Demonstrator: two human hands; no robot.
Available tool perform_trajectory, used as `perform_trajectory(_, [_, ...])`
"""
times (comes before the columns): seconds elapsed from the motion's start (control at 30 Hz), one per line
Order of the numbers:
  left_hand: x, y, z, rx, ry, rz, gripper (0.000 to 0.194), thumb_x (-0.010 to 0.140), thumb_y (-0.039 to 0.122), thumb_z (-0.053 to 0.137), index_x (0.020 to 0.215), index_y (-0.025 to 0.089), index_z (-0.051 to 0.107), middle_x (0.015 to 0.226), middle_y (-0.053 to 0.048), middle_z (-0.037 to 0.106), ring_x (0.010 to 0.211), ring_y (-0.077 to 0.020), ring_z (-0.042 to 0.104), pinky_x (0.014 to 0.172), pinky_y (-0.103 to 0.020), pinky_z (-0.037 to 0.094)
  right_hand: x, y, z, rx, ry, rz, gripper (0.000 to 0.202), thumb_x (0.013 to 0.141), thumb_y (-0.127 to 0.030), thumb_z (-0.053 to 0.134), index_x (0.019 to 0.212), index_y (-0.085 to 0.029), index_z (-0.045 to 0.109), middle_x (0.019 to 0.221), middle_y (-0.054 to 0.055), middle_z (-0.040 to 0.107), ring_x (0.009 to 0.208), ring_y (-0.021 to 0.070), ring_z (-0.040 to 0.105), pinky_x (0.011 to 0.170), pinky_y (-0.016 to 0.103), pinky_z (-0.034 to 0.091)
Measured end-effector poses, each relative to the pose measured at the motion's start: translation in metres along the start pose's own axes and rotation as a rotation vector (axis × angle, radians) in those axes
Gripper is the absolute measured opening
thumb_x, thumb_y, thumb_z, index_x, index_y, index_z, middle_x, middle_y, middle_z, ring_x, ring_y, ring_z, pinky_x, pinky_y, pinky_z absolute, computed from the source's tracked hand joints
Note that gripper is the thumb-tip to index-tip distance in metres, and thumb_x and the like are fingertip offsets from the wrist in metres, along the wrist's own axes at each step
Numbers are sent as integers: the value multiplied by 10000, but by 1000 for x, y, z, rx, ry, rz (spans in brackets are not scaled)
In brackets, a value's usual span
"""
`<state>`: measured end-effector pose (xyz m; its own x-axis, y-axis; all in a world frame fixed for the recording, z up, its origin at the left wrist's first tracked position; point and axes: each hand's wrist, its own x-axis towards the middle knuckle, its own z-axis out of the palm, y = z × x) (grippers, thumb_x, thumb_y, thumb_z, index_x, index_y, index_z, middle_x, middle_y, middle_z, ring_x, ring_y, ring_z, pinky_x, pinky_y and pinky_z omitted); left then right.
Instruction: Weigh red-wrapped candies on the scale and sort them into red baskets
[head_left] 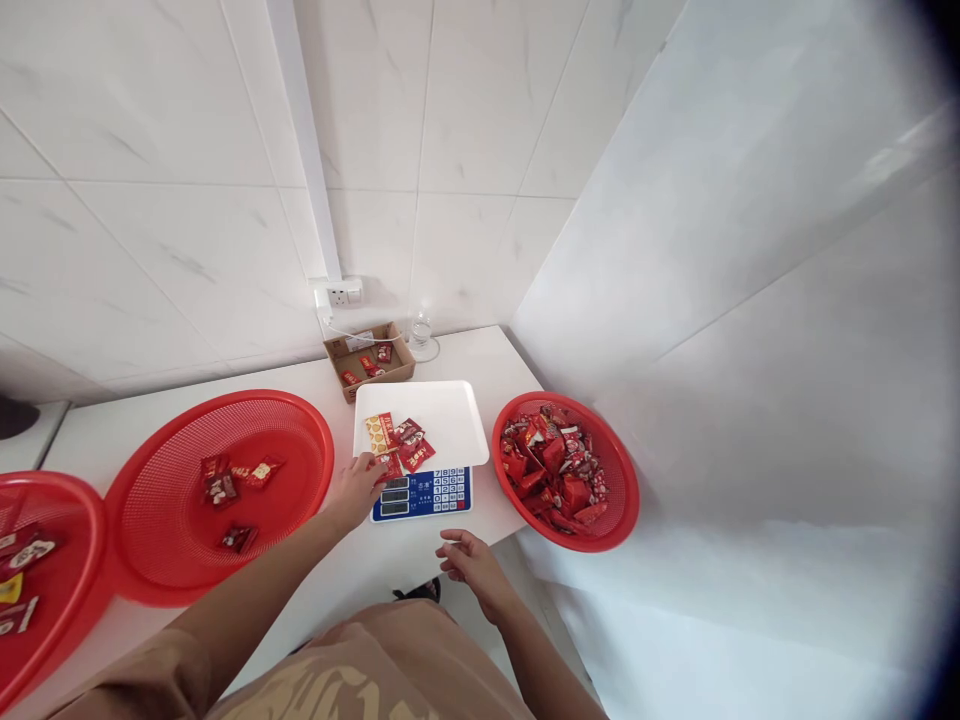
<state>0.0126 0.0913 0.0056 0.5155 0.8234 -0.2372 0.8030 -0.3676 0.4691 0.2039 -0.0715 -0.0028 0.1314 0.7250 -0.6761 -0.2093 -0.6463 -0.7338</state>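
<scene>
My left hand (361,490) is at the lower left corner of the white scale tray (450,420), its fingers closed on a small red packet (390,464). Several other packets lie beside it on the tray's left half: a yellow and red one (379,432) and dark red ones (409,434). Below the tray shows the scale's blue panel (424,496) with keys and displays. My right hand (466,562) hovers in front of the table edge, below the panel, fingers loosely curled and apart, with nothing in it.
A red basket (630,490) full of packets stands on the right. Two red baskets (319,440) (97,560) with a few packets are on the left. Behind the tray are a small cardboard box (397,372) holding packets and a clear glass object (421,330).
</scene>
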Motion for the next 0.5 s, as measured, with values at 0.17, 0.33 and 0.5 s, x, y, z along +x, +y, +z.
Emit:
perform_trajectory(0.17, [-10, 6, -2, -202, 29, 61, 251, 841, 369, 433, 943, 240, 623, 1054, -81, 544, 944, -233, 526, 804, -340, 402, -1, 0, -3, -11, 20, -15, 375, 672, -406, 652, 970, -186, 597, 857, 47, 654, 725, 144, 607, 678, 283, 446])
perform_trajectory(0.33, [-45, 18, 11, -329, -172, 104, 343, 831, 486, 414, 675, 229, 578, 737, -41, 575, 716, -199, 525, 684, -295, 365, 2, 6, -2, -84, -3, -31, 286, 682, -459, 629, 729, -183, 571, 699, 17, 623, 646, 136, 577, 634, 273, 421])
perform_trajectory(0.5, [-76, 15, 20, -395, -257, 18, 372, 804, 525, 440, 604, 231, 552, 670, -42, 580, 706, -221, 548, 705, -301, 359, 5, 9, -2, -226, -1, -82, 360, 731, -542, 539, 630, -197, 527, 557, 4, 568, 538, 139, 514, 576, 284, 399])
